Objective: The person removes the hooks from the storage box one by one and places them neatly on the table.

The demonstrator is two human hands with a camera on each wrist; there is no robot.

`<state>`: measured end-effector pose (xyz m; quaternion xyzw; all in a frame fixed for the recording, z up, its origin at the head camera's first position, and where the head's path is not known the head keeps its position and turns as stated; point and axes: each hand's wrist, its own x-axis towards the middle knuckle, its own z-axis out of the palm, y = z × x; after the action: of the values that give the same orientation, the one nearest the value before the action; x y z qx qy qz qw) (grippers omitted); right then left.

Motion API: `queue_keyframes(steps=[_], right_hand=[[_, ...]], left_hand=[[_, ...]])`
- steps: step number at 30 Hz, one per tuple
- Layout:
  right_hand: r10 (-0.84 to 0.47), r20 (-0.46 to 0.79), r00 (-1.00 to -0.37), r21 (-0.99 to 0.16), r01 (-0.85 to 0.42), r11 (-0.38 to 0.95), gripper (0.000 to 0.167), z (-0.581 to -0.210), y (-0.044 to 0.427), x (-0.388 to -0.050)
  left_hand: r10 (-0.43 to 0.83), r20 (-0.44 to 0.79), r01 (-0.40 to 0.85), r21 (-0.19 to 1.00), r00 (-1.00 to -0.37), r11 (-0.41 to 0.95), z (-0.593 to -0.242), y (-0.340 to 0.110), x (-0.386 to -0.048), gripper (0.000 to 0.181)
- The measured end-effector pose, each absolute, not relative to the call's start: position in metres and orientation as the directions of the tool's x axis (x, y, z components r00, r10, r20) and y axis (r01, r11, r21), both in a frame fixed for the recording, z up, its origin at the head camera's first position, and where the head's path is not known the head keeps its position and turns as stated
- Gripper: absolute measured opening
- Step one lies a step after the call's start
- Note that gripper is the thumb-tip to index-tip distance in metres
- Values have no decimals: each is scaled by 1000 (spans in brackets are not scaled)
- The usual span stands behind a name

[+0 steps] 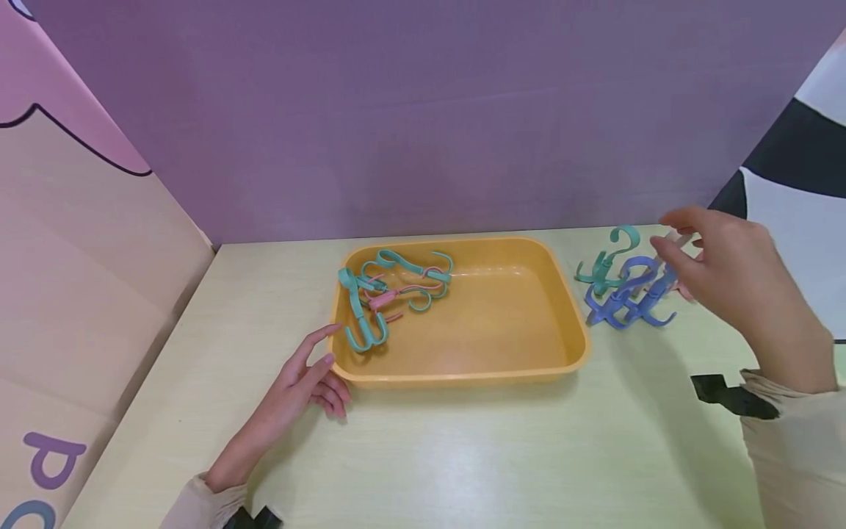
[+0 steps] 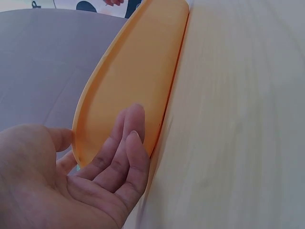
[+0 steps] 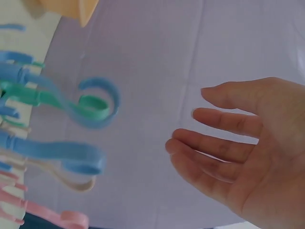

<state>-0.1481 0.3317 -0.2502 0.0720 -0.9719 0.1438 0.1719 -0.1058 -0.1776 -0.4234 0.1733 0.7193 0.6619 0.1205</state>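
Observation:
A yellow tray (image 1: pixel 463 371) stands on the table, with several teal hooks (image 1: pixel 360 312) and a pink hook (image 1: pixel 385 298) in its left part. My left hand (image 1: pixel 304 382) touches the tray's left rim with the thumb and index finger, the other fingers loosely bent beside the tray wall. At the right stands a group of pronged plastic hooks: blue hooks (image 1: pixel 621 297), a green hook (image 1: pixel 603 270), a pale hook (image 3: pixel 71 180) and pink hooks (image 3: pixel 57 214). My right hand (image 1: pixel 740 272) hovers at this group; in the right wrist view its fingers are apart and hold nothing.
A purple panel (image 1: pixel 429 125) rises behind the table. Printed side panels stand at the left (image 1: pixel 79 294) and at the right (image 1: pixel 800 228). The pale wooden table (image 1: pixel 463 455) extends in front of the tray.

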Motion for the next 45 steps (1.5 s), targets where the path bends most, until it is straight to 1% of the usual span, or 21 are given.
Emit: queue_keyframes(steps=[7,12,15,19,21,23,31,34,38,45], right_hand=[[-125,376,-918,-280,-242,929,35,-247,305,-135],[-215,438,-873,-255,-350,901,30,-246,288,-127],[-296,484,-823,-207,-436,876,28,-247,275,-125],[-401,549,-733,-122,-545,829,28,-251,260,-125],[-432,557,-709,-100,-574,813,29,-254,255,-125],[-451,555,-699,-98,-593,799,29,-258,251,-126],[-463,474,-749,-168,-593,788,24,-265,227,-126],[-495,479,-725,-166,-628,760,22,-267,211,-128],[-559,489,-670,-142,-693,706,21,-270,188,-133],[-670,402,-625,-88,-754,651,21,-263,145,-146]], left_hand=[[405,53,84,995,-913,61,-423,-177,-105,49],[411,61,92,994,-909,55,-421,-177,-105,50],[414,71,101,994,-907,52,-419,-177,-105,50],[410,73,98,994,-909,41,-419,-175,-106,49],[408,67,90,995,-911,39,-420,-173,-107,50],[405,57,80,996,-913,40,-422,-171,-108,49],[405,36,59,997,-913,44,-423,-165,-110,48],[408,38,61,997,-912,43,-423,-164,-110,48],[407,41,64,997,-913,43,-423,-164,-109,48],[402,46,67,997,-915,37,-422,-161,-109,47]])
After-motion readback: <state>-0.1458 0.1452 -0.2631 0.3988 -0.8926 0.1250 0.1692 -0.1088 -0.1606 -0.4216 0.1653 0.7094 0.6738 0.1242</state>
